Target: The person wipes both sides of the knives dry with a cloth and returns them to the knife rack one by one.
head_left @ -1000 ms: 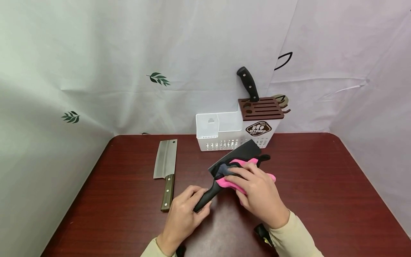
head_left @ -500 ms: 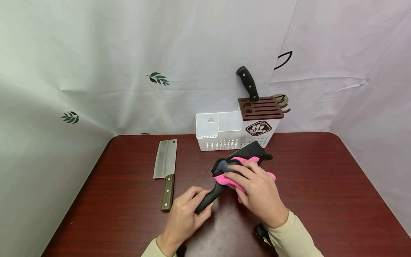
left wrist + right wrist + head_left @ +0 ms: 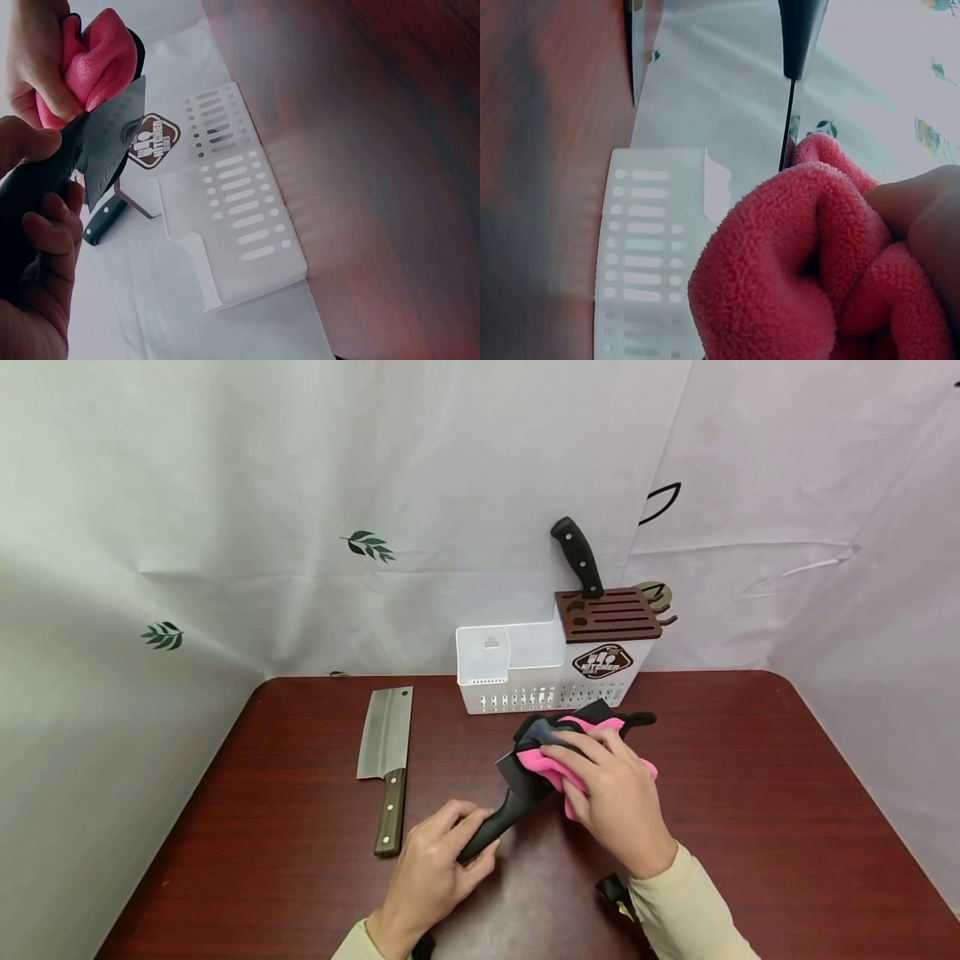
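My left hand (image 3: 433, 864) grips the black handle of a dark-bladed cleaver (image 3: 517, 777), held up over the table with its blade pointing away to the right. In my right hand (image 3: 618, 802) is a bunched pink and grey cloth (image 3: 547, 764), folded over the blade. Part of the blade near the handle and its far tip show beyond the cloth; the rest is covered. The left wrist view shows the blade (image 3: 112, 135) coming out of my left fist toward the cloth (image 3: 101, 64). Fluffy pink cloth (image 3: 780, 247) fills much of the right wrist view.
A second cleaver (image 3: 388, 752), with steel blade and wooden handle, lies on the table's left. At the back stands a white holder (image 3: 517, 693) with a brown slotted top (image 3: 611, 614); a black-handled knife (image 3: 579, 560) sits in it. White curtains enclose the table.
My right hand has slid the cloth up along the blade, away from the handle, after a brief move toward it. More blade shows near the handle. My left hand has barely moved.
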`<control>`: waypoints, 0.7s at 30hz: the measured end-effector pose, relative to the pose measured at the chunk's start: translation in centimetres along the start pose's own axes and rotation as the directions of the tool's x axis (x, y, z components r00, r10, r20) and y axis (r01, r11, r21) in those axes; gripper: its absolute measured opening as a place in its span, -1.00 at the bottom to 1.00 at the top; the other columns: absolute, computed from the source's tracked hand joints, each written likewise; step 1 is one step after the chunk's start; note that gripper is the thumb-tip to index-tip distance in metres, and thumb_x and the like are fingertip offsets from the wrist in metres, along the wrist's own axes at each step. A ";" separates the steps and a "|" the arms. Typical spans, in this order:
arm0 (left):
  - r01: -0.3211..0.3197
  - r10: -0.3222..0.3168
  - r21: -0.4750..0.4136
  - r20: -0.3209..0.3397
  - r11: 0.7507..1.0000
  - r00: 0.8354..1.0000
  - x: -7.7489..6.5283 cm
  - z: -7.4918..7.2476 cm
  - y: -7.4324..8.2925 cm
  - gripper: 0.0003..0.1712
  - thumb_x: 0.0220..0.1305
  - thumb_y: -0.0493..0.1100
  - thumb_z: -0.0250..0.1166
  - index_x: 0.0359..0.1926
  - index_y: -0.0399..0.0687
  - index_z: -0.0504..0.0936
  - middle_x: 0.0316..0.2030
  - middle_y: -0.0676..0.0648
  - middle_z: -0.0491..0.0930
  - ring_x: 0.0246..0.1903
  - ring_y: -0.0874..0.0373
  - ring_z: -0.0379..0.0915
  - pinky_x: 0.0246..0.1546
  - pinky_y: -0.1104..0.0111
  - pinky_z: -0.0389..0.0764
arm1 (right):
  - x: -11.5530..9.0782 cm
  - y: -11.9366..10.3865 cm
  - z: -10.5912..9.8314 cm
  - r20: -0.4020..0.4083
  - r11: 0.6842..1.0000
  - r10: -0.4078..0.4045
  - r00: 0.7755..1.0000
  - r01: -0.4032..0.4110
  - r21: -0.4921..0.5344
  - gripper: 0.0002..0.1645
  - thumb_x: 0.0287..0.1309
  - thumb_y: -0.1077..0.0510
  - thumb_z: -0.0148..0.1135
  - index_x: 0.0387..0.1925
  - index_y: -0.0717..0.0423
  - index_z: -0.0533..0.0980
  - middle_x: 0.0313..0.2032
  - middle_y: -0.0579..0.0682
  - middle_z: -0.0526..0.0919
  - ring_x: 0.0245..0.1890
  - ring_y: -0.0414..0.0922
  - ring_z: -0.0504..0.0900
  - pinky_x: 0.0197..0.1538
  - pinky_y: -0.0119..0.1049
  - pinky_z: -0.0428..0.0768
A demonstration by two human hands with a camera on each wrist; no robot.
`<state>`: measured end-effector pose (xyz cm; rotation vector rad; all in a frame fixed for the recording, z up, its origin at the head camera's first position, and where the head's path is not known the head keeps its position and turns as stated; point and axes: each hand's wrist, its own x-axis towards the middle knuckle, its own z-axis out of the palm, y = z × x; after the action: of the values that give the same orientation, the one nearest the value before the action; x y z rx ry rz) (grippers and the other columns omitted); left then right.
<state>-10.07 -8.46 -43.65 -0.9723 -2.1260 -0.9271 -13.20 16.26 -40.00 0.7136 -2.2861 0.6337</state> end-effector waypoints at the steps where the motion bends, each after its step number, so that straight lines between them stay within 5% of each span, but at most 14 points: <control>1: 0.001 -0.001 0.000 0.001 1.000 1.000 0.0 0.0 0.0 -0.60 -0.10 -0.32 0.50 -0.12 -0.17 0.72 -0.27 0.01 0.61 -0.46 0.25 0.52 -0.41 0.44 0.56 | 0.0 0.2 0.0 0.001 1.000 0.006 1.000 -0.006 -0.003 -0.66 0.08 0.28 0.37 -0.05 0.06 0.72 0.02 0.02 0.71 -0.04 0.08 0.57 0.22 -0.21 0.40; 6: 0.003 -0.003 -0.005 0.001 1.000 1.000 0.0 -0.1 0.0 -0.60 -0.11 -0.32 0.50 -0.13 -0.17 0.72 -0.27 0.01 0.61 -0.46 0.27 0.51 -0.41 0.47 0.55 | -0.1 0.9 -0.3 0.002 0.999 0.046 0.999 -0.046 -0.015 -0.61 0.04 0.31 0.38 -0.03 0.09 0.71 0.03 0.03 0.71 -0.05 0.09 0.56 0.26 -0.24 0.34; 12: -0.008 0.008 -0.006 -0.003 1.000 1.000 0.0 -0.1 0.0 -0.62 -0.08 -0.31 0.49 -0.12 -0.17 0.72 -0.26 0.01 0.61 -0.46 0.26 0.51 -0.40 0.46 0.56 | -0.2 1.6 -0.6 -0.059 0.995 0.077 0.995 -0.080 -0.055 -0.54 -0.09 0.38 0.43 -0.06 0.11 0.72 -0.02 0.04 0.73 -0.09 0.10 0.57 0.10 -0.14 0.48; 21: -0.012 0.012 -0.010 -0.007 1.000 1.000 0.1 -0.2 0.0 -0.67 0.00 -0.27 0.45 -0.12 -0.16 0.72 -0.27 0.02 0.61 -0.46 0.27 0.50 -0.41 0.45 0.55 | -0.2 2.1 -0.6 -0.129 0.986 0.144 0.981 -0.154 -0.071 -0.62 0.01 0.37 0.33 -0.09 0.07 0.74 -0.04 0.02 0.74 -0.12 0.09 0.55 -0.01 -0.13 0.51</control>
<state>-10.14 -8.55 -43.46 -0.9846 -2.1092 -0.9352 -14.18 18.25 -40.25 0.4550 -2.2507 0.6315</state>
